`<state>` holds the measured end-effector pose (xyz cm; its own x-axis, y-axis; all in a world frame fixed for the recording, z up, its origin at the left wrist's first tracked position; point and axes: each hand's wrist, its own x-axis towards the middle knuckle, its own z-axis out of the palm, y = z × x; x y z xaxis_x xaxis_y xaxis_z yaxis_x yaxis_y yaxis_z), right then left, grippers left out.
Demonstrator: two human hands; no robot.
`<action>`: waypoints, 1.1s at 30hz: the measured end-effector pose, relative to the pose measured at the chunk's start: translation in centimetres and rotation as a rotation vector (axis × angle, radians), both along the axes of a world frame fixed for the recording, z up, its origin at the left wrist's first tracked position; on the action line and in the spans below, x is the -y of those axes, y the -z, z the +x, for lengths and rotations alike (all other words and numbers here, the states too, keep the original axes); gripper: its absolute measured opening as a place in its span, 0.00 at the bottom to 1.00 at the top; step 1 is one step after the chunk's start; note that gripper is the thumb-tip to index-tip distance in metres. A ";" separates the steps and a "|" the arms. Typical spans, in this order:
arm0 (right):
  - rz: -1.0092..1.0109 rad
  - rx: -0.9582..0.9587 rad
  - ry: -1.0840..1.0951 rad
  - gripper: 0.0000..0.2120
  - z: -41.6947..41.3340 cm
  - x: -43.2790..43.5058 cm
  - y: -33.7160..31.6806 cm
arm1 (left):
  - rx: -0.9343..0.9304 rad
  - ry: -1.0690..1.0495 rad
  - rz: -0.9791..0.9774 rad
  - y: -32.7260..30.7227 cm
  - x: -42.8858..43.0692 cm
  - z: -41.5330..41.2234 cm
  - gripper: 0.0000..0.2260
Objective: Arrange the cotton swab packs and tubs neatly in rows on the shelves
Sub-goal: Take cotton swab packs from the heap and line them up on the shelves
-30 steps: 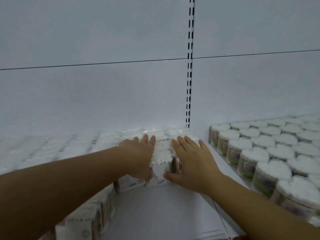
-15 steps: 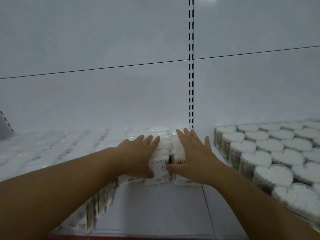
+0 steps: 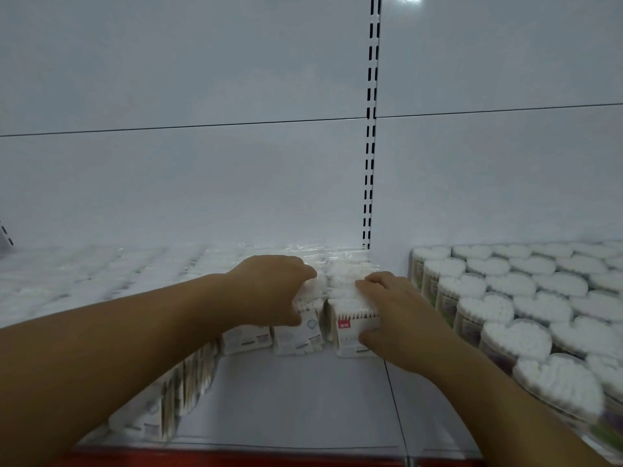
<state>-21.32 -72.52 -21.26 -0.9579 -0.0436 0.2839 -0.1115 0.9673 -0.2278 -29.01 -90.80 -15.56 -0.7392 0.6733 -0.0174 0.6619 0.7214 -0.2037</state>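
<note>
Clear packs of cotton swabs stand in rows across the white shelf (image 3: 296, 399). My left hand (image 3: 269, 291) grips the top of one front pack (image 3: 300, 335), fingers curled over it and thumb on its face. My right hand (image 3: 387, 308) grips the neighbouring pack with a red label (image 3: 350, 328), fingers curled over its top and thumb low on its front. The two packs stand side by side, nearly touching. Heart-shaped tubs of swabs (image 3: 515, 305) fill the shelf to the right in rows.
More swab packs (image 3: 188, 375) run along the left side towards the shelf's red front edge (image 3: 236, 458). A slotted upright (image 3: 371, 129) splits the white back wall. Bare shelf lies in front of the held packs.
Both hands went from flat, straight fingers on the pack tops to curled grips on two front packs. The view has tilted slightly, showing the shelf's front edge.
</note>
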 end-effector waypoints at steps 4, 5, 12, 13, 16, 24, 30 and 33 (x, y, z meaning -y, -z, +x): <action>-0.039 -0.013 0.041 0.31 -0.2 0.0 0.2 | 0.005 -0.011 -0.023 0.4 -0.3 -0.4 0.32; -0.056 -0.024 0.050 0.31 -0.2 0.0 0.3 | -0.008 -0.001 -0.028 0.6 -0.4 -0.4 0.30; -0.169 -0.024 0.101 0.33 0.1 -0.8 1.1 | -0.084 0.060 0.000 1.2 -0.6 -0.2 0.29; -0.187 -0.039 0.094 0.33 0.0 -0.8 1.3 | -0.086 0.060 0.001 1.2 -0.7 -0.1 0.29; -0.279 -0.094 0.080 0.33 -0.2 -0.8 2.4 | -0.086 0.063 -0.042 1.0 -1.1 -0.1 0.34; -0.470 -0.130 0.059 0.36 -0.7 -1.5 3.6 | 0.024 0.064 -0.049 0.6 -1.6 0.7 0.30; -0.579 -0.152 0.084 0.36 -0.8 -1.9 3.9 | 0.254 0.042 0.190 -0.7 -0.1 -0.4 0.30; -0.563 -0.161 0.079 0.36 -0.8 -1.9 4.0 | 0.276 0.027 0.241 -1.5 0.3 -1.7 0.33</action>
<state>-22.12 -70.62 -25.24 -0.8951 0.2260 0.3843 -0.1194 0.7089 -0.6951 -30.72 -91.07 -14.07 -0.7104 0.7019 -0.0517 0.6880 0.7081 0.1587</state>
